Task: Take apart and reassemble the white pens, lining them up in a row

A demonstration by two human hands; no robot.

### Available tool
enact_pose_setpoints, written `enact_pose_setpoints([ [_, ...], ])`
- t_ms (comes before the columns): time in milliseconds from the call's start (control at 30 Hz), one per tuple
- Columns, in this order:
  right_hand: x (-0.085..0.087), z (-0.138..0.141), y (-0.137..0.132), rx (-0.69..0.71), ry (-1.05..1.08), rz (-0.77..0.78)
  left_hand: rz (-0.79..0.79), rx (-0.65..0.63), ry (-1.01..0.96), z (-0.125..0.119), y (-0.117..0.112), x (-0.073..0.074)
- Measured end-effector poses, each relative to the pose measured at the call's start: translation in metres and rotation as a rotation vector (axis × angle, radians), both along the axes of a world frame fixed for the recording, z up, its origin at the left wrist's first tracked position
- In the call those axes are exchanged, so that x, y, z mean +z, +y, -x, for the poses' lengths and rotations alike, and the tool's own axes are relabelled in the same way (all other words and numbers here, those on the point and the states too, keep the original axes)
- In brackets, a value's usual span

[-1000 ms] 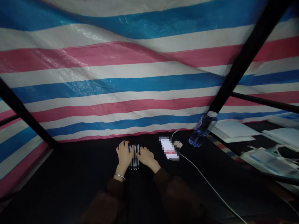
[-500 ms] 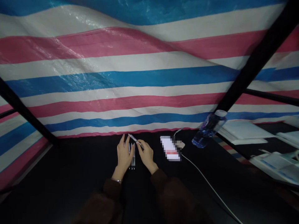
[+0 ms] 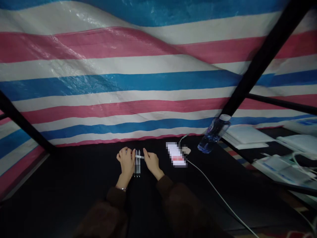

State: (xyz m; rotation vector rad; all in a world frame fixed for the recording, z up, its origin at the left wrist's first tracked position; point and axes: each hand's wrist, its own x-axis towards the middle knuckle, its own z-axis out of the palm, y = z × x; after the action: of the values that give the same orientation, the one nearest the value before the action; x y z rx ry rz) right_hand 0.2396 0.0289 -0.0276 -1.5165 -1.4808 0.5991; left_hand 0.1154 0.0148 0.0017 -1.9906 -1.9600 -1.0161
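Our right hand (image 3: 151,163) is gripping a pen (image 3: 140,157) crosswise, left hand (image 3: 126,162) unclear in grip; dipping, we're risking scattering the row (image 3: 139,167).

My left hand (image 3: 126,162) points toward one o'clock, fingers bent, while my right hand (image 3: 152,163) angles toward eleven, thumb extended.

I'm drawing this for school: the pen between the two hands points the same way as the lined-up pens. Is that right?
Not quite. The head view shows the pen between the left hand and the right hand lying crosswise to the lined-up pens.
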Motion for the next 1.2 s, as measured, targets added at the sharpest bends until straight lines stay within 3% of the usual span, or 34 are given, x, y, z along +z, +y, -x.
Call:
enact_pose_setpoints([
  [100, -0.001, -0.001, 0.002, 0.049, 0.006, 0.075, -0.014, 0.074, -0.015, 0.003, 0.001, 0.0],
  [367, -0.008, 0.002, 0.005, 0.092, 0.148, -0.043, 0.031, 0.077, -0.093, 0.01, 0.003, -0.003],
  [700, 0.006, 0.003, 0.005, 0.088, 0.452, -0.137, 0.237, 0.131, -0.147, 0.006, 0.0, 0.005],
  [933, -0.003, 0.005, 0.009, 0.123, 0.689, 0.108, 0.339, 0.163, -0.143, 0.004, 0.0, 0.006],
  [1200, -0.007, 0.001, 0.017, 0.188, 0.73, 0.119, 0.401, 0.151, -0.121, 0.002, 0.001, 0.007],
])
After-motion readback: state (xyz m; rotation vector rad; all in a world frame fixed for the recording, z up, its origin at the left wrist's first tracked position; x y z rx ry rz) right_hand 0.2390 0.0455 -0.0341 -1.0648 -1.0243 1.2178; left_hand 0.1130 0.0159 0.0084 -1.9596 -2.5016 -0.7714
